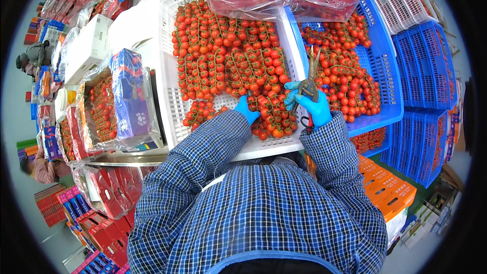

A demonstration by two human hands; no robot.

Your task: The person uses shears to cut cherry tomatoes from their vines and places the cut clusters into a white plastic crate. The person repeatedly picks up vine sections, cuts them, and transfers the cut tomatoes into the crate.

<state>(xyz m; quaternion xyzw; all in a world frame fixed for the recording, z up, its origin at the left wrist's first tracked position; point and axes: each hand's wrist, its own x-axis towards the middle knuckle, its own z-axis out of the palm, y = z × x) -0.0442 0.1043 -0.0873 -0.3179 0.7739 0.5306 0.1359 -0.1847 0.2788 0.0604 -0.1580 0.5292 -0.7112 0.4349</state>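
My left hand (248, 110), in a blue glove, closes around the left edge of a bunch of vine cherry tomatoes (272, 112). Some of its fingertips are hidden among the fruit. In my right hand (317, 109), also gloved in blue, is a pair of pruning snips (310, 83). Their long narrow blades point away from me, and a red handle shows below my palm. Both hands are over the near right part of a white perforated plastic crate (171, 95). Rows of tomato trusses (224, 49) cover most of its far part, and a smaller bunch (201, 112) lies near left.
A blue crate (388, 80) of tomatoes adjoins on the right. A plastic-wrapped red carton (281, 2) of tomatoes straddles the crates' far ends. Left stands a film-lined carton (127, 95). Stacked blue crates (422, 64) and orange cartons (388, 186) are at right. Another person (38, 53) is far left.
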